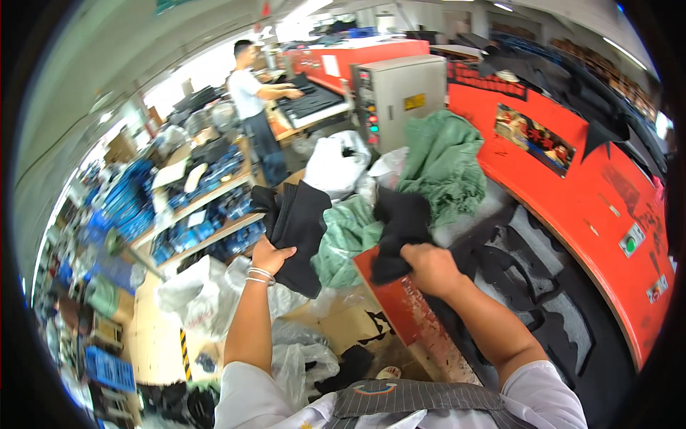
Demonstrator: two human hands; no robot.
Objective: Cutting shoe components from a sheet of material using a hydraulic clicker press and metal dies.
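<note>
My left hand (269,259) is closed on a stack of black fabric pieces (304,225), its thumb lying across the near edge. Farther right, my right hand (433,269) grips another bundle of black fabric (401,222), which is smeared by motion. Both bundles are held up in the air, apart from each other. Below the right one is the end of a red machine bed (386,275) with worn paint. Cut black fabric pieces (514,264) lie on the dark bed to the right, beside my right forearm.
A red machine cover (572,179) curves along the right. Green sacks (446,161) and a white bag (337,164) sit ahead, by a grey control cabinet (396,100). Another person (250,100) stands at a far table. Shelves with blue bundles (207,214) are at left.
</note>
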